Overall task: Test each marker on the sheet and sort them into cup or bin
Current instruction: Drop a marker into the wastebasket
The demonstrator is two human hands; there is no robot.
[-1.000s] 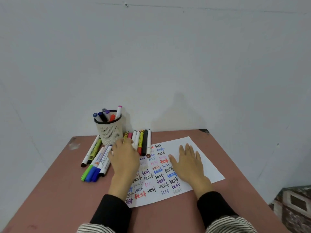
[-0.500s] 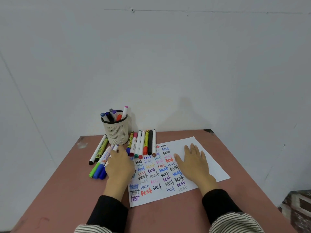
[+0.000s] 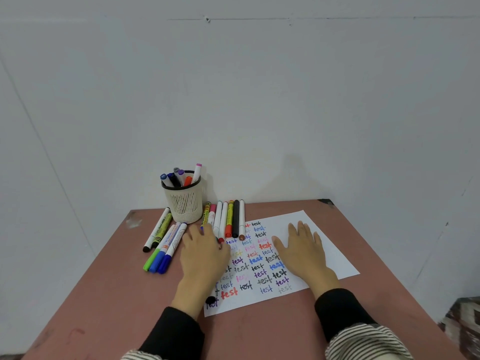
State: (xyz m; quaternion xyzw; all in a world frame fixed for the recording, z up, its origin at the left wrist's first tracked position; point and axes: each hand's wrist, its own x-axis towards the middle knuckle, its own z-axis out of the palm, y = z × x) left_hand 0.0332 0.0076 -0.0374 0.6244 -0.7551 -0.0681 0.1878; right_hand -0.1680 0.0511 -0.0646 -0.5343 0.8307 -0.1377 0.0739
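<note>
The left hand lies over the near ends of a row of slim felt markers at the top left corner of the white paper sheet covered in coloured "test" words; a dark marker end pokes out beside the wrist, but whether the fingers are curled round a barrel or just reaching cannot be told, since the back of the hand hides them. The right hand lies flat with straight, spread fingers on the sheet, pinning it.

The step in hand looks like picking the next marker to test. It would go best by taking one barrel only, lifting it up clear of its neighbours, which lie touching and would roll, and keeping the right palm pressing so the paper does not slide under the stroke.

The white mesh plastic cup with a black rim stands upright just beside the row, already holding several markers, so a drop-in should come from above. A second cluster of thicker whiteboard markers lies left of the cup. No bin is in view.

Blank paper remains on the right half of the sheet. The reddish-brown tabletop has bare room at the near left; its far edge meets the wall right behind the cup
</note>
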